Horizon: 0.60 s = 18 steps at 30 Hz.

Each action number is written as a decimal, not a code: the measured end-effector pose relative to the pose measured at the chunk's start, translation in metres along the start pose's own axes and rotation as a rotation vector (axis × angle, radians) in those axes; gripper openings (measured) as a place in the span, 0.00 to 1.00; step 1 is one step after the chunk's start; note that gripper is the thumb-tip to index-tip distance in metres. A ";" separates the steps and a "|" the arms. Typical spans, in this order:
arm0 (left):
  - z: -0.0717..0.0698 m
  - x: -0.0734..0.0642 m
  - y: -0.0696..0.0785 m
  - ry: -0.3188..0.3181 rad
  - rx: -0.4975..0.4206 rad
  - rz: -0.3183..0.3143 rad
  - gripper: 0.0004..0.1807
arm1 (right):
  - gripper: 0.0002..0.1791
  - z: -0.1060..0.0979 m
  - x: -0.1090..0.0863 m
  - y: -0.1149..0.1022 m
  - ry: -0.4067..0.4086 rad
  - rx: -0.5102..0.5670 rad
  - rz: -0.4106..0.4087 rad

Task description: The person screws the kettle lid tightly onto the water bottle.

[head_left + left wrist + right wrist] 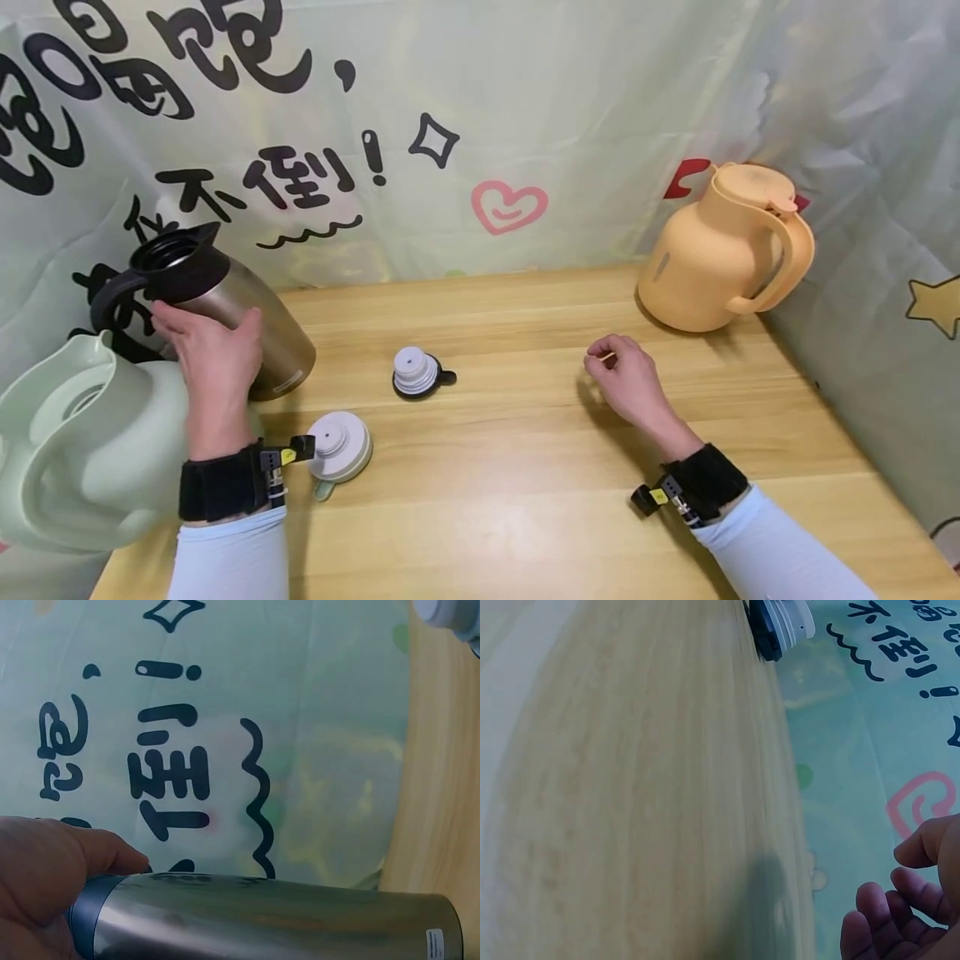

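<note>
My left hand (217, 350) grips a brown-grey metal thermos jug (281, 333) just below its black collar, close to the handle. Its lid is off and the mouth shows from above. In the left wrist view, the thumb lies against the jug's upper end (270, 915). Left of that forearm stands a mint-green jug (150, 450), also without its lid. My right hand (626, 375) hovers over the right part of the table, fingers loosely curled and holding nothing. Two stoppers lie between the hands: a black-rimmed one (415, 371) and a white one with a green tab (341, 446).
An orange jug (697, 267) with its lid on stands at the back right of the wooden table (495, 500). A printed cloth (600, 100) hangs behind the table and along both sides. The mint jug sits close against the left forearm.
</note>
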<state>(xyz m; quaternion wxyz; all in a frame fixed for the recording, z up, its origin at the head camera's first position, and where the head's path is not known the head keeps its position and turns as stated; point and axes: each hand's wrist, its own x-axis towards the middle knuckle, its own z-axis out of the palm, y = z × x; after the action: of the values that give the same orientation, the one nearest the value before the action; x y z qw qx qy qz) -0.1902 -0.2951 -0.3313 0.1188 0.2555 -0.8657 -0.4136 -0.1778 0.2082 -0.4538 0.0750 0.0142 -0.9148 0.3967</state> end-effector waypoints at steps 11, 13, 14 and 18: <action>0.013 -0.006 0.006 -0.015 0.080 0.062 0.62 | 0.10 0.002 0.000 -0.002 -0.002 0.010 0.022; 0.018 -0.010 0.010 -0.038 0.089 0.069 0.62 | 0.11 0.004 0.000 -0.003 -0.007 0.009 0.021; 0.021 -0.013 0.012 -0.043 0.094 0.078 0.62 | 0.10 0.004 0.000 -0.003 -0.008 0.008 0.019; 0.029 -0.024 0.021 -0.063 0.098 0.133 0.62 | 0.10 0.007 0.002 -0.004 0.005 -0.002 0.003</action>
<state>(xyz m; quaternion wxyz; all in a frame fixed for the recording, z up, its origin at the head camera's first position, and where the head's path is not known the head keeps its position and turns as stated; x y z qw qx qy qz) -0.1897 -0.2521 -0.3330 0.1060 0.1898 -0.9033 -0.3699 -0.1802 0.2005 -0.4551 0.0766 0.0121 -0.9151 0.3958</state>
